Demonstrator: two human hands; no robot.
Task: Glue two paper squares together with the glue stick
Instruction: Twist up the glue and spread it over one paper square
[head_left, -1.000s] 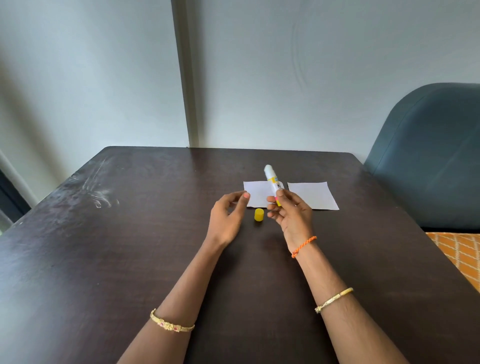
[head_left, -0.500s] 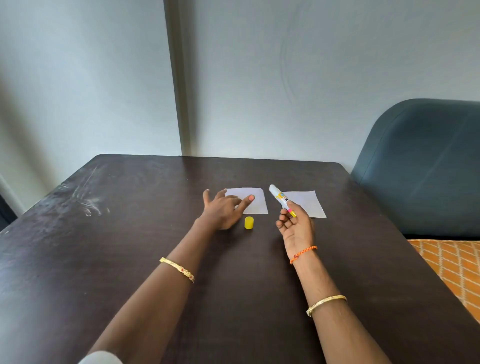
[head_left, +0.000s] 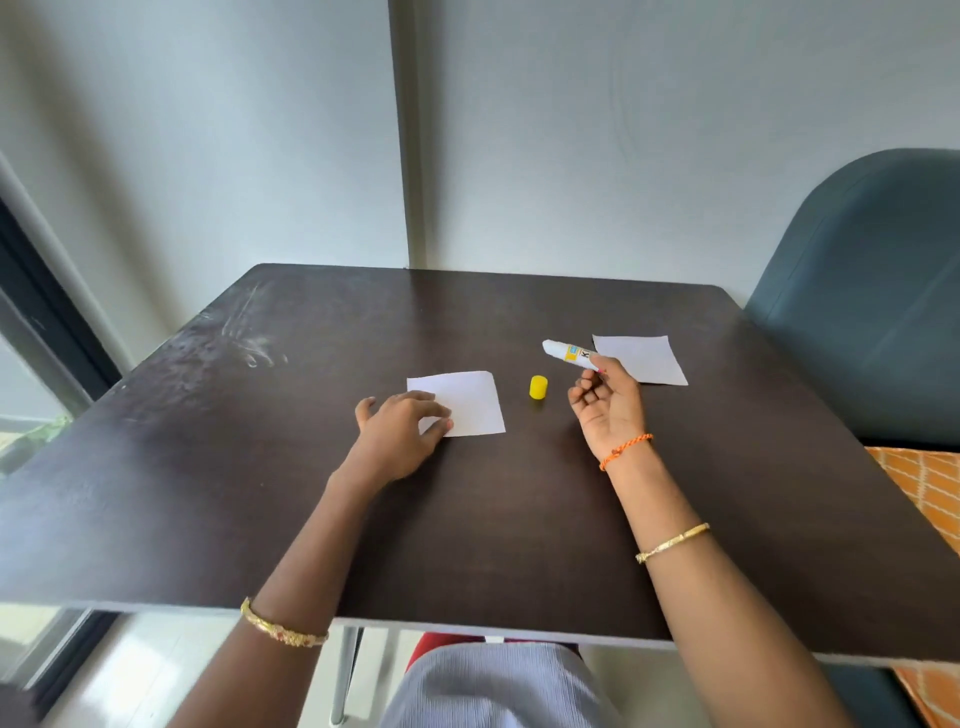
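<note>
Two white paper squares lie flat on the dark table (head_left: 493, 519). The left paper square (head_left: 467, 400) is under the fingertips of my left hand (head_left: 397, 436), which presses on its near left corner with fingers spread. The right paper square (head_left: 644, 358) lies apart, far right. My right hand (head_left: 608, 410) holds the uncapped white glue stick (head_left: 569, 353) above the table, its tip pointing left and away. The yellow cap (head_left: 538, 388) stands on the table between the left square and my right hand.
A blue-grey upholstered chair (head_left: 872, 312) stands at the table's right side, with orange patterned fabric (head_left: 930, 493) below it. A grey wall runs behind the table. The table's near edge crosses above my lap. A window frame is at the far left.
My left hand has dragged the left paper square leftward and nearer, away from the right square. My right hand has stayed raised with the glue stick, tilting it flatter. The camera view has dropped and shifted.
</note>
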